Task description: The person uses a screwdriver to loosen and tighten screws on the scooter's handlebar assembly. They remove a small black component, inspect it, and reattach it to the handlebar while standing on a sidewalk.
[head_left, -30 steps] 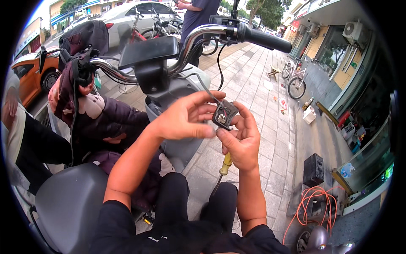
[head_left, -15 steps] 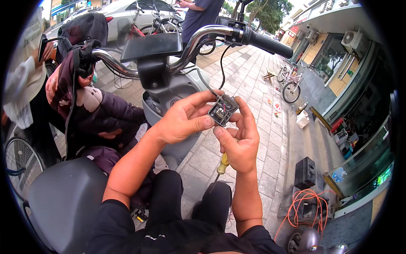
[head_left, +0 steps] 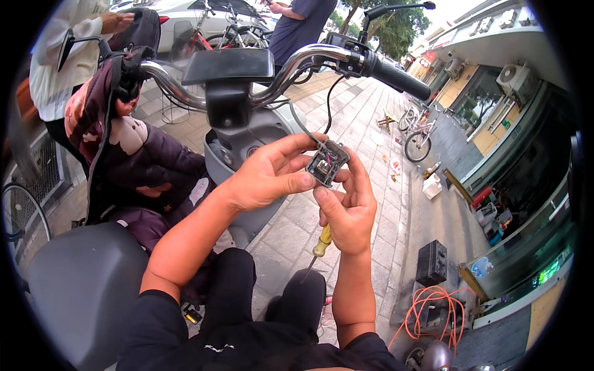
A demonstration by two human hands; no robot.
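Note:
Between my hands is a small black plastic switch housing point(head_left: 327, 164), its open side showing metal contacts and thin wires. A dark cable point(head_left: 301, 123) joins it from the handlebar side. My left hand point(head_left: 269, 170) is closed on its left edge, thumb at the lower corner. With thumb and fingers, my right hand point(head_left: 351, 216) grips its right side. A screwdriver point(head_left: 322, 242) with a yellowish handle is tucked in that same hand, shaft pointing down toward my knee. The palm hides part of its handle.
Ahead stands an electric scooter with a chrome handlebar point(head_left: 292, 69), a black rubber grip point(head_left: 396, 75) and a quilted cover point(head_left: 164, 167). Its grey seat point(head_left: 86, 290) is at left. A black battery point(head_left: 431, 263) and orange cable point(head_left: 424, 306) lie right. Two people stand beyond.
The view has shifted slightly. Both hands keep their hold on the housing, which looks turned a little. At left, the person in white has moved and stands more fully in view.

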